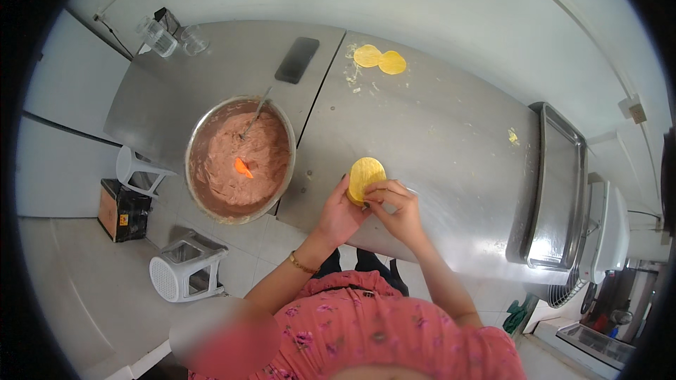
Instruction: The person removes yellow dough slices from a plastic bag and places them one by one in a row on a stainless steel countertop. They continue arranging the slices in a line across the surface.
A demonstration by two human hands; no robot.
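Note:
Above the near edge of the steel table, my left hand [341, 215] supports a yellow round dough wrapper [365, 172], perhaps a stack of them. The fingers of my right hand [399, 211] are pinched at the lower right edge of the same yellow round. To the left stands a large steel bowl [193, 181] of pink ground-meat filling [264, 148]. An orange scraper [243, 167] and a metal utensil handle [256, 111] stick out of the filling. Two more yellow wrappers [392, 62] lie with their edges touching at the far side of the table.
A dark phone [297, 60] lies beyond the bowl. A glass pitcher [159, 39] and a glass cup [194, 40] stand at the far left. Stacked metal trays [556, 197] rest at the table's right end. White stools [184, 271] stand on the floor at left.

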